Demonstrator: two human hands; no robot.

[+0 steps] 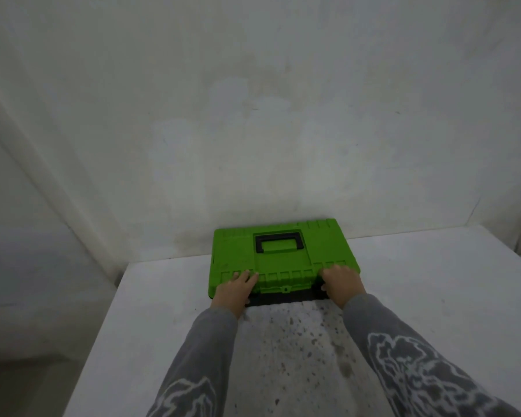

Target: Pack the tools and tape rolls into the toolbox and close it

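A bright green toolbox with a black base and a black carry handle lies on the white table, its lid down. My left hand rests on the lid's front left corner, fingers spread over the top edge. My right hand grips the front right corner, fingers on the lid and thumb down on the black front. A small green latch tab sits at the front middle between my hands. No tools or tape rolls are in view.
The white table has a stained, speckled patch in front of the toolbox. A pale wall stands right behind the box. The table's left edge drops to the floor at the left.
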